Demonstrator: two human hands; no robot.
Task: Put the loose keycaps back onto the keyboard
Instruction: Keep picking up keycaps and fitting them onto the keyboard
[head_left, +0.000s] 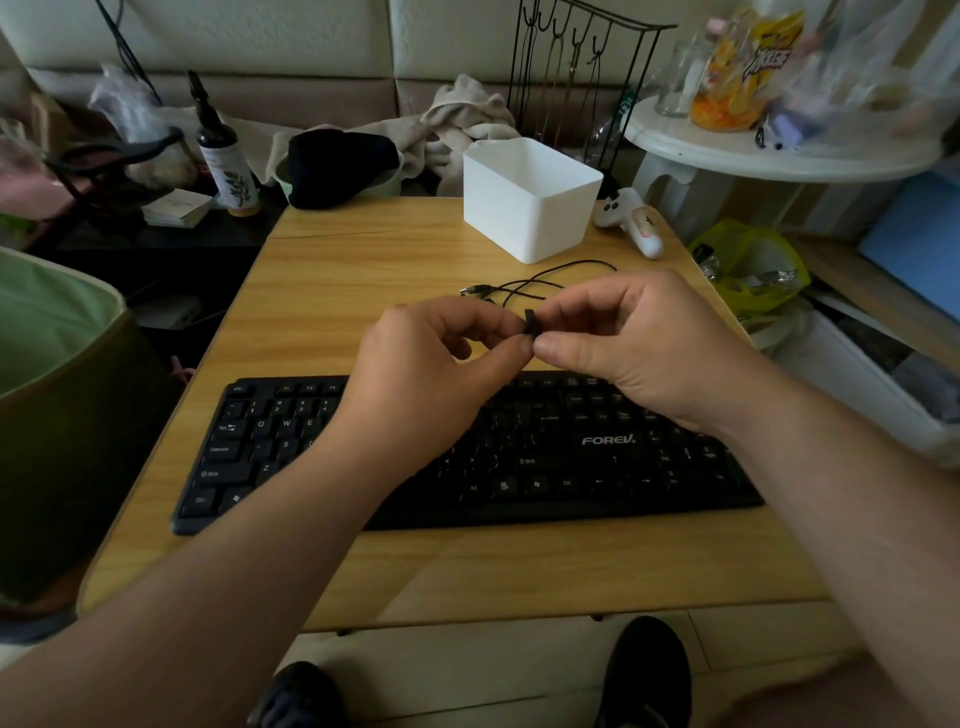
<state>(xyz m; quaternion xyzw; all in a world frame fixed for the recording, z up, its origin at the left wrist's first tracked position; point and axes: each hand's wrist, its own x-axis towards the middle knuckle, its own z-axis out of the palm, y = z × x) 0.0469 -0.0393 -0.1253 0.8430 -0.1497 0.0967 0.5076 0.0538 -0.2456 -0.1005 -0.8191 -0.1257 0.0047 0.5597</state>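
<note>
I pinch one black keycap (530, 323) between the fingertips of my left hand (431, 379) and my right hand (628, 348), both gripping it. It is in the air above the keyboard (519, 457), which lies on the table (363, 270).

Wooden table (363, 270); cream padded wall (260, 31) behind; white round side table (769, 150) right; dim light.

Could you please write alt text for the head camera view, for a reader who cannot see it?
Both hands, left hand and right hand, pinch one small black keycap between their fingertips above a black keyboard on a wooden table. Behind them lie a black cable and a white bin.
</note>
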